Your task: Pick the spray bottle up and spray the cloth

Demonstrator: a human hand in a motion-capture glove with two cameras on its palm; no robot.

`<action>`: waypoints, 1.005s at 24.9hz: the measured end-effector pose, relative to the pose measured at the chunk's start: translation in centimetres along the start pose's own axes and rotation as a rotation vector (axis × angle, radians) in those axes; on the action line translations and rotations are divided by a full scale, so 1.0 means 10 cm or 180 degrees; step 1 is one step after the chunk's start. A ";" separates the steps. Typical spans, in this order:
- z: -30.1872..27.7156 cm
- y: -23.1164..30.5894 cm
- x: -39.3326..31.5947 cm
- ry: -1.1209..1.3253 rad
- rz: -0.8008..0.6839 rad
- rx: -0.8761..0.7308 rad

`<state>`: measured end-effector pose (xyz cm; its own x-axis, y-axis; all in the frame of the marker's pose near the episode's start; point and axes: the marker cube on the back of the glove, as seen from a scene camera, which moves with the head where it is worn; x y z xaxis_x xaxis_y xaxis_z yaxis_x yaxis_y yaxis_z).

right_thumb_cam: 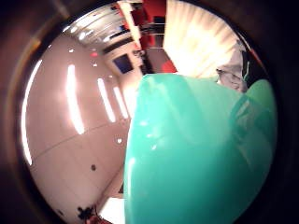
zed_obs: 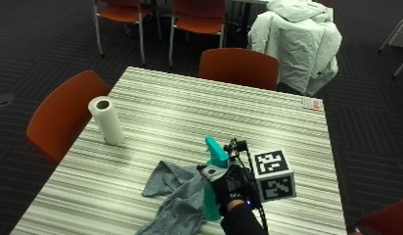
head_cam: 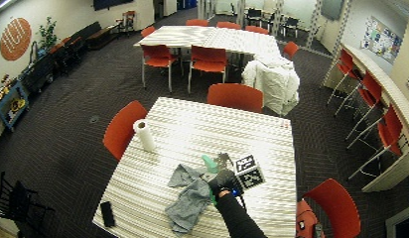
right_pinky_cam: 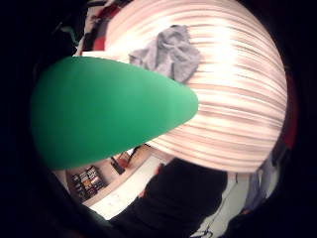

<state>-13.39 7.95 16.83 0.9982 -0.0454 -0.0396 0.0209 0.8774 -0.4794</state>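
Holding: the gloved right hand has its grip curled round the neck of the green spray bottle, fingers wrapped just below the head, so the grip is closed on the bottle.
Bottle position: it stands upright or nearly so at the near edge of the tabletop, right of the cloth; whether its base touches the tabletop or is just lifted cannot be told.
Nozzle: the teal head rises above the hand and seems to point toward the far edge, not at the cloth.
Cloth: the grey cloth lies crumpled on the tabletop near the near edge, just beside the bottle on its left, one fold running toward the near-left corner.
Palm views: the green body fills much of both, which fits a bottle held close against the palm; the little finger side view also shows the cloth on the striped tabletop beyond it.
Why held so: a grasp high on the neck probably keeps a finger within reach of the trigger.
Step judged: pick-up done or nearly done; spraying not yet done, and the nozzle likely needs turning toward the cloth.
Other things: a paper towel roll stands upright near the left edge, well apart from the cloth.
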 end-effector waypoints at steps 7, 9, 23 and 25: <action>-0.07 0.06 0.06 -0.0324 -0.0417 0.0165; -0.07 0.05 0.07 -0.0302 -0.0421 0.0167; 0.21 -0.04 -0.25 -0.0247 -0.0624 0.0185; 0.24 -0.07 -0.29 -0.0260 -0.0652 0.0192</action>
<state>-16.18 8.63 19.36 0.9739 -0.1889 0.1256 0.2246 0.8809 -0.4166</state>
